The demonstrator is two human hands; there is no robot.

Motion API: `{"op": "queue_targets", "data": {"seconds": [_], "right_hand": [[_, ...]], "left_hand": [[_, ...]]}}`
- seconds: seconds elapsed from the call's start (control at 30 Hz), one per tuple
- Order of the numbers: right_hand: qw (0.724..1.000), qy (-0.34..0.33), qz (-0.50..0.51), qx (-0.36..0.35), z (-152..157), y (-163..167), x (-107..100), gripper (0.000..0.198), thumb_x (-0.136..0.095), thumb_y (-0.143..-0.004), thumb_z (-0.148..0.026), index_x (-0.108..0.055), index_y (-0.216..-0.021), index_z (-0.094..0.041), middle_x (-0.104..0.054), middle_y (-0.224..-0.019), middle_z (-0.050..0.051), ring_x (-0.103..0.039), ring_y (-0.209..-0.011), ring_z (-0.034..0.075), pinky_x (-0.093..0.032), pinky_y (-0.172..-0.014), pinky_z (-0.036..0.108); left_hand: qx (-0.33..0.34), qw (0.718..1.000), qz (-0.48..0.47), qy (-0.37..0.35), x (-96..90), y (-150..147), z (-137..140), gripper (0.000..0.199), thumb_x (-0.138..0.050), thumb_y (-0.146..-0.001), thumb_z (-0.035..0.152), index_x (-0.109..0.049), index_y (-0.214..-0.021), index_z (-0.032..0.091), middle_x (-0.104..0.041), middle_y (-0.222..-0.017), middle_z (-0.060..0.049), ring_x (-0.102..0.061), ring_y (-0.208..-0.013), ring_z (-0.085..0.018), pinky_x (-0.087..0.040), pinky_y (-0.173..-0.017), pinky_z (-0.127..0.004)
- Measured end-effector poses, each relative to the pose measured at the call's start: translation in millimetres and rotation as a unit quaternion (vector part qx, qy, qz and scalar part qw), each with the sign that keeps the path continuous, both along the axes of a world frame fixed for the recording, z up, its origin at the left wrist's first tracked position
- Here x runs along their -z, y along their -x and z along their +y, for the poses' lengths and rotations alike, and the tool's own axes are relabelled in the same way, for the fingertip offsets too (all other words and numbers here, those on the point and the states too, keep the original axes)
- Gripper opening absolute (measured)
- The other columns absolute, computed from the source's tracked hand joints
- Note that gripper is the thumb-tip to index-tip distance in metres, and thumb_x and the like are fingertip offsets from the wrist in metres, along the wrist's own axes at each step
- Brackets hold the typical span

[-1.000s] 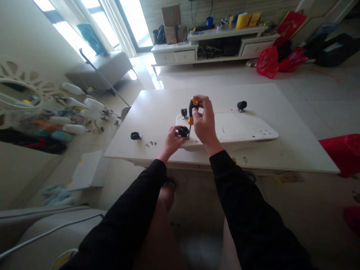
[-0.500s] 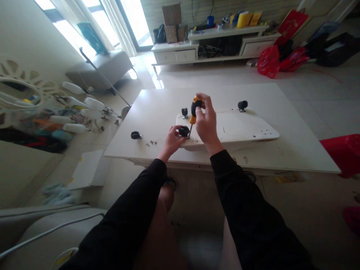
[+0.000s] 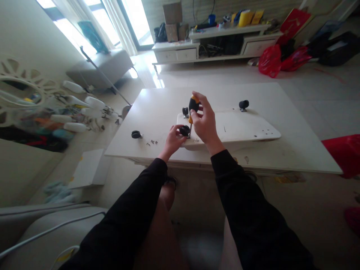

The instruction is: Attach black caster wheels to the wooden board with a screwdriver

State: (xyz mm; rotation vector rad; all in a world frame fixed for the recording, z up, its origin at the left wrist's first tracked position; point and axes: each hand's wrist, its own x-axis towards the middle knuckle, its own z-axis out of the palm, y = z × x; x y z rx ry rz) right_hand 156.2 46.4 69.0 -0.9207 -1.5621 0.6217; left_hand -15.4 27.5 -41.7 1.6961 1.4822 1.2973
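My left hand (image 3: pixel 173 141) is closed on a black caster wheel (image 3: pixel 184 130) at the near left corner of a white board (image 3: pixel 233 127). In my right hand (image 3: pixel 206 122) is a yellow and black screwdriver (image 3: pixel 193 105), nearly upright, its shaft running down beside that caster's base. The tip is too small to make out. Behind it, a second caster (image 3: pixel 185 111) stands on the board's far left corner, and another caster (image 3: pixel 243 105) is at the far right edge. A loose caster (image 3: pixel 136 134) lies on the table to the left, beside several small screws (image 3: pixel 152 142).
The board rests on a long white table (image 3: pixel 126 123). Beyond it stands a white TV cabinet (image 3: pixel 177 54) with boxes and yellow items. Red bags (image 3: pixel 270 62) lie on the floor at back right, and a lamp with white shades (image 3: pixel 95 102) lies at left.
The screwdriver has become slightly more upright, its handle shifting a little left as my right hand turned. My left hand stays on the caster.
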Motion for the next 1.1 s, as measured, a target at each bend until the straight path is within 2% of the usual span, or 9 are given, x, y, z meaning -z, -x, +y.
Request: {"op": "queue_targets", "data": {"seconds": [0.17, 0.37, 0.43, 0.57, 0.67, 0.83, 0.97, 1.03, 1.1], "right_hand": [[1.0, -0.014, -0.003, 0.0, 3, -1, 3, 0.063, -0.047, -0.093, -0.007, -0.053, -0.149, -0.036, -0.063, -0.149, 0.004, -0.067, -0.112, 0.02, -0.067, -0.091, 0.038], [1.0, -0.023, 0.009, 0.004, -4, -4, -8, 0.061, -0.047, -0.096, -0.011, -0.051, -0.151, -0.039, -0.06, -0.153, 0.004, -0.068, -0.113, 0.02, -0.068, -0.087, 0.036], [0.999, -0.036, 0.007, 0.028, -3, -6, -10, 0.061, -0.047, -0.098, -0.013, -0.048, -0.153, -0.04, -0.059, -0.153, 0.005, -0.067, -0.116, 0.021, -0.068, -0.088, 0.038], [0.991, -0.085, 0.007, 0.099, 8, -17, -5, 0.062, -0.047, -0.1, -0.016, -0.043, -0.157, -0.042, -0.059, -0.149, 0.006, -0.066, -0.123, 0.023, -0.066, -0.1, 0.046], [0.986, -0.087, 0.009, 0.142, 19, -29, 4, 0.063, -0.048, -0.1, -0.019, -0.041, -0.158, -0.043, -0.058, -0.15, 0.006, -0.065, -0.127, 0.024, -0.065, -0.1, 0.048], [0.984, -0.071, 0.047, 0.157, 27, -48, 15, 0.058, -0.053, -0.096, -0.02, -0.047, -0.151, -0.038, -0.057, -0.146, 0.008, -0.065, -0.124, 0.025, -0.064, -0.098, 0.049], [0.982, -0.067, 0.051, 0.169, 22, -57, 16, 0.052, -0.061, -0.092, -0.024, -0.052, -0.142, -0.035, -0.058, -0.142, 0.007, -0.063, -0.119, 0.023, -0.064, -0.093, 0.045], [0.98, -0.067, 0.051, 0.178, 18, -62, 15, 0.051, -0.065, -0.089, -0.025, -0.054, -0.139, -0.035, -0.06, -0.137, 0.007, -0.064, -0.114, 0.022, -0.065, -0.089, 0.043], [0.98, -0.064, 0.057, 0.18, 17, -68, 15, 0.051, -0.067, -0.088, -0.025, -0.055, -0.137, -0.034, -0.062, -0.133, 0.007, -0.064, -0.109, 0.021, -0.066, -0.086, 0.042]], "left_hand": [[0.001, 1.0, 0.002, -0.001, -0.2, 0, -1, 0.05, -0.078, -0.073, 0.006, -0.07, -0.12, 0.021, -0.066, -0.119, -0.006, -0.065, -0.084, -0.013, -0.054, -0.079, -0.029], [0.007, 1.0, -0.002, 0.003, -0.6, 0, -1, 0.05, -0.078, -0.074, 0.007, -0.069, -0.121, 0.022, -0.066, -0.122, -0.007, -0.066, -0.087, -0.014, -0.055, -0.082, -0.031], [0.009, 1.0, -0.003, 0.003, -1.0, 1, -2, 0.052, -0.078, -0.074, 0.008, -0.068, -0.123, 0.023, -0.066, -0.124, -0.008, -0.067, -0.088, -0.015, -0.056, -0.083, -0.031], [0.022, 0.999, -0.022, 0.007, -2.4, 9, -4, 0.057, -0.076, -0.073, 0.011, -0.064, -0.127, 0.023, -0.064, -0.129, -0.009, -0.071, -0.097, -0.018, -0.058, -0.087, -0.033], [0.015, 0.999, -0.031, 0.002, -3.0, 22, -4, 0.05, -0.069, -0.076, 0.012, -0.063, -0.124, 0.021, -0.064, -0.126, -0.008, -0.073, -0.1, -0.02, -0.058, -0.094, -0.037], [-0.07, 0.996, -0.057, 0.011, -1.7, 49, -2, 0.034, -0.065, -0.081, 0.018, -0.064, -0.115, 0.021, -0.066, -0.118, -0.008, -0.072, -0.098, -0.021, -0.058, -0.093, -0.039], [-0.156, 0.987, -0.024, 0.016, -0.5, 73, -4, 0.025, -0.066, -0.083, 0.018, -0.066, -0.108, 0.02, -0.069, -0.111, -0.009, -0.07, -0.098, -0.023, -0.058, -0.093, -0.039], [-0.224, 0.974, -0.009, 0.03, 0.2, 89, -6, 0.023, -0.064, -0.084, 0.016, -0.066, -0.106, 0.02, -0.07, -0.11, -0.009, -0.07, -0.099, -0.023, -0.058, -0.093, -0.038], [-0.31, 0.949, 0.0, 0.066, 1.5, 106, -8, 0.022, -0.062, -0.085, 0.016, -0.065, -0.107, 0.019, -0.071, -0.108, -0.009, -0.071, -0.1, -0.022, -0.057, -0.092, -0.035]]}}
